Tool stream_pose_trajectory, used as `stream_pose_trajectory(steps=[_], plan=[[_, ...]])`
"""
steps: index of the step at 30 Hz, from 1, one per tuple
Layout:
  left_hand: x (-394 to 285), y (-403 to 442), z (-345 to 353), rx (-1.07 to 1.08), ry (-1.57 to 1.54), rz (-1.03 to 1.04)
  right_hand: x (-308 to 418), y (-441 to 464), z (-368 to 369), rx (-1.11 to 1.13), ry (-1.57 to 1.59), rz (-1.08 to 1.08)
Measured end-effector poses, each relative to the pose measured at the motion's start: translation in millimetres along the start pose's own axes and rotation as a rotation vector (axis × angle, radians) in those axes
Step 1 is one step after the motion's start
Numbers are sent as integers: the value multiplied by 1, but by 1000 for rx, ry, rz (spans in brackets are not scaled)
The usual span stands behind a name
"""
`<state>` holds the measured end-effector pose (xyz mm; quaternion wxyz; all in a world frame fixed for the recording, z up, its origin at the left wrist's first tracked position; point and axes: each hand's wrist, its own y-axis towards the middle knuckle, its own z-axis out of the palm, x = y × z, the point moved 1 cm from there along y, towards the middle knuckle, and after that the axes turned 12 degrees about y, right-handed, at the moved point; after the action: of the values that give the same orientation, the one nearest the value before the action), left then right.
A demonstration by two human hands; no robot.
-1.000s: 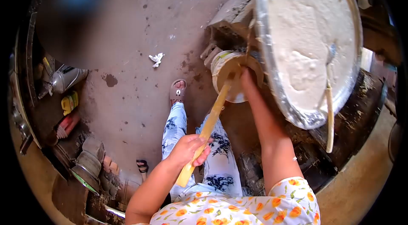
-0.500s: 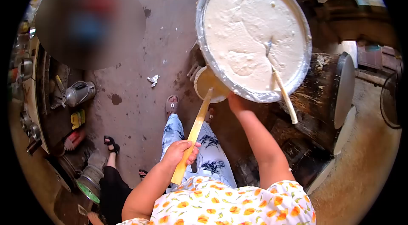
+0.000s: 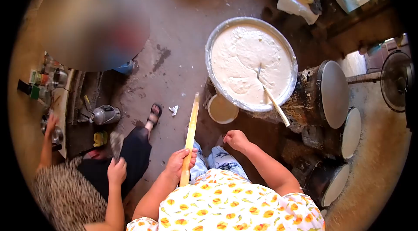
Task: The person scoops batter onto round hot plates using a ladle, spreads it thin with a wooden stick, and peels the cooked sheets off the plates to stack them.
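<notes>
My left hand (image 3: 179,163) is closed around the lower part of a flat yellow wooden stick (image 3: 191,133), which points up and away from me. My right hand (image 3: 237,140) hangs in front of my right leg, apart from the basin, its fingers curled; whether anything is in them is hidden. Beyond my hands stands a large round metal basin (image 3: 209,52) full of thick, pale batter (image 3: 244,56). A wooden-handled tool (image 3: 274,102) leans in the batter, its handle over the rim. Below the near rim is a small bucket (image 3: 223,110) with a pale inside.
At left, a co-worker (image 3: 69,191) in a dark skirt holds a grey flat tool (image 3: 116,144). A metal kettle (image 3: 106,115) stands near a low shelf. Several round-topped drums, such as this one (image 3: 334,94), line the right. White scrap (image 3: 174,110) lies on the floor.
My right hand has drawn back from beside the bucket and basin rim. The stick's tip has come away from the bucket. The co-worker has come further into view at left.
</notes>
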<state>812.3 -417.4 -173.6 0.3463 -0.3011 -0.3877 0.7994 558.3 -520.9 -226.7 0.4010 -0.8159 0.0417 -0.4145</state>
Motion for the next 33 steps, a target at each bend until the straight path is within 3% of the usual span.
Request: stream_pose_trajectory(steps=[3,6,11,15,18,20,21,22,24,28,31,33], plan=[[0,14,4,111,-42,127,40,-11,0,108,139,-39],[-13,33,27,171,8,172,80,-40,-4,219,346,85],[-18,68,86,312,228,232,68,-78,-13,286,631,154],[-14,74,149,355,380,162,39,-95,-31,140,935,20],[13,82,197,391,548,114,23,-118,-65,-73,946,-22],[41,90,229,457,676,74,14,-145,-95,-296,755,-26],[53,92,245,466,734,110,-20,-137,-97,-491,578,-241],[61,95,260,474,792,149,-37,-146,-108,-531,606,-247],[72,103,281,486,896,134,-74,-170,-129,-773,295,-325],[77,134,291,269,766,5,-157,-220,-142,-898,167,-372],[76,172,294,207,705,-70,-203,-251,-134,-901,183,-264],[77,195,307,51,616,-161,-219,-263,-125,-941,190,-133]])
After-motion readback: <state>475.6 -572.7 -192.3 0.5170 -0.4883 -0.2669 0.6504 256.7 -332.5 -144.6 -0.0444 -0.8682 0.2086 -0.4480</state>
